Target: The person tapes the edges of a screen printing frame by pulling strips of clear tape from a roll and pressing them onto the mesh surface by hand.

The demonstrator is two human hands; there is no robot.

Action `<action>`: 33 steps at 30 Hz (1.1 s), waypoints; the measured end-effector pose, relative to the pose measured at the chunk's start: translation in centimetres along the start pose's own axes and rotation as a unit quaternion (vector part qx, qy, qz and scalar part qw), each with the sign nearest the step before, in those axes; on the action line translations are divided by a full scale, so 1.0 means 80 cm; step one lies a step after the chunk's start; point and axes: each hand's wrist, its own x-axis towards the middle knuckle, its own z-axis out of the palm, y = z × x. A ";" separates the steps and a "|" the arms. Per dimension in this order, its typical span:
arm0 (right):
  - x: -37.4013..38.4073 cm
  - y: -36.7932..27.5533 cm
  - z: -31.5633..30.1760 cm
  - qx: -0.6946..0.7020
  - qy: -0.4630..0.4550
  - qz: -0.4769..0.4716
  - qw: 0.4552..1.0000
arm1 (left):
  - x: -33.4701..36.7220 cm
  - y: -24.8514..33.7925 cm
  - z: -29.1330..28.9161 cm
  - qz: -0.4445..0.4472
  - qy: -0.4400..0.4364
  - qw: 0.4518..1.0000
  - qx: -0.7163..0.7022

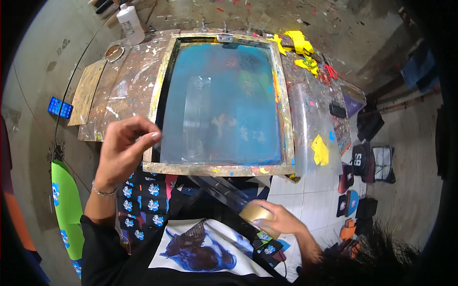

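Note:
A screen-printing frame [219, 168] with a wooden border and blue-grey mesh lies on the table before me. Clear tape strips [196, 112] show as a shiny upright band on the left part of the mesh. In my right hand [281, 217], below the frame's near edge, is a roll of tape [257, 215]. A clear strip [219, 190] runs from the roll up and left toward the frame. Beside the frame's lower left corner, my left hand [125, 150] is raised with thumb and fingers pinched; what they hold, if anything, I cannot make out.
On the paint-spattered table [126, 95] are a white bottle [130, 24], a board [88, 93], yellow scraps [299, 43] and red scissors [330, 71]. A phone [60, 108] lies at the left. Clear plastic sheeting [310, 128] hangs off the right side.

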 end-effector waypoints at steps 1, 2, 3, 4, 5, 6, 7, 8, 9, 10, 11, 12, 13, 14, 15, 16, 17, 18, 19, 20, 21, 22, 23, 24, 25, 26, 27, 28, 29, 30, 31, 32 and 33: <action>0.004 0.000 -0.006 0.040 -0.043 -0.030 0.998 | -0.004 0.009 -0.005 0.010 0.007 1.000 0.008; 0.005 -0.010 -0.011 0.004 -0.042 -0.092 0.995 | -0.008 0.014 -0.012 0.034 0.024 0.999 0.032; 0.005 -0.019 -0.018 0.021 -0.049 -0.098 0.994 | -0.019 0.021 -0.020 0.043 0.065 0.996 0.052; 0.006 -0.040 -0.028 -0.013 -0.049 -0.064 0.997 | -0.030 0.025 -0.030 0.063 0.117 0.989 0.061; 0.002 -0.060 -0.038 -0.047 -0.051 -0.031 0.997 | -0.041 0.017 -0.053 0.113 0.126 0.979 0.111; -0.006 -0.082 -0.044 -0.047 -0.055 -0.033 0.997 | -0.067 0.019 -0.079 0.138 0.167 0.972 0.090; -0.022 -0.103 -0.047 -0.117 -0.025 -0.099 0.988 | -0.085 0.016 -0.098 0.150 0.200 0.967 0.057; -0.035 -0.120 -0.051 -0.185 -0.002 -0.172 0.968 | -0.104 0.013 -0.115 0.202 0.188 0.961 0.009; -0.050 -0.140 -0.051 -0.267 0.019 -0.219 0.938 | -0.116 0.015 -0.117 0.240 0.218 0.946 -0.002; -0.072 -0.183 -0.050 -0.375 -0.025 -0.193 0.906 | -0.108 0.016 -0.135 0.304 0.198 0.928 -0.086; -0.100 -0.224 -0.051 -0.369 -0.061 -0.078 0.924 | -0.123 0.018 -0.131 0.204 0.470 0.852 -0.107; -0.080 -0.213 -0.062 -0.374 -0.082 -0.125 0.915 | -0.134 0.012 -0.131 0.254 0.469 0.835 -0.134; -0.091 -0.216 -0.056 -0.383 -0.075 -0.153 0.908 | -0.137 0.010 -0.148 0.310 0.381 0.850 -0.192; -0.099 -0.219 -0.055 -0.389 -0.065 -0.170 0.903 | -0.142 0.011 -0.159 0.336 0.324 0.850 -0.244; -0.105 -0.212 -0.048 -0.390 -0.063 -0.179 0.901 | -0.139 0.009 -0.160 0.340 0.295 0.852 -0.269; -0.107 -0.208 -0.046 -0.393 -0.058 -0.184 0.899 | -0.138 0.006 -0.160 0.342 0.278 0.850 -0.290; -0.108 -0.204 -0.045 -0.397 -0.051 -0.190 0.897 | -0.135 0.005 -0.161 0.344 0.263 0.848 -0.306; -0.105 -0.199 -0.048 -0.398 -0.050 -0.193 0.895 | -0.134 0.001 -0.159 0.340 0.256 0.847 -0.320; -0.102 -0.193 -0.047 -0.397 -0.051 -0.199 0.895 | -0.134 -0.002 -0.158 0.336 0.250 0.847 -0.326; -0.100 -0.189 -0.047 -0.394 -0.048 -0.203 0.895 | -0.133 -0.002 -0.159 0.331 0.243 0.849 -0.332; -0.099 -0.185 -0.048 -0.394 -0.044 -0.205 0.895 | -0.130 -0.004 -0.158 0.331 0.234 0.848 -0.342; -0.099 -0.181 -0.048 -0.394 -0.039 -0.206 0.895 | -0.128 -0.006 -0.157 0.326 0.228 0.849 -0.347; -0.098 -0.177 -0.048 -0.391 -0.036 -0.208 0.896 | -0.128 -0.007 -0.157 0.322 0.221 0.851 -0.352; -0.099 -0.175 -0.049 -0.394 -0.031 -0.210 0.894 | -0.127 -0.008 -0.155 0.320 0.216 0.850 -0.358; -0.102 -0.174 -0.049 -0.396 -0.025 -0.212 0.893 | -0.124 -0.009 -0.154 0.318 0.208 0.850 -0.365; -0.104 -0.170 -0.050 -0.397 -0.015 -0.214 0.892 | -0.122 -0.011 -0.152 0.314 0.200 0.851 -0.370; -0.107 -0.169 -0.051 -0.399 -0.006 -0.213 0.892 | -0.117 -0.016 -0.151 0.312 0.195 0.850 -0.378; -0.110 -0.167 -0.051 -0.401 0.004 -0.214 0.891 | -0.111 -0.021 -0.149 0.307 0.188 0.850 -0.385; -0.110 -0.165 -0.051 -0.400 0.015 -0.216 0.891 | -0.107 -0.025 -0.150 0.300 0.185 0.851 -0.389; -0.107 -0.166 -0.052 -0.400 0.029 -0.217 0.890 | -0.103 -0.027 -0.153 0.296 0.185 0.849 -0.396; -0.107 -0.167 -0.060 -0.400 0.054 -0.211 0.890 | -0.101 -0.034 -0.152 0.290 0.190 0.847 -0.403; -0.117 -0.164 -0.078 -0.401 0.113 -0.205 0.886 | -0.096 -0.039 -0.139 0.300 0.180 0.839 -0.417; -0.137 -0.154 -0.081 -0.391 0.185 -0.178 0.884 | -0.092 -0.037 -0.136 0.298 0.170 0.837 -0.426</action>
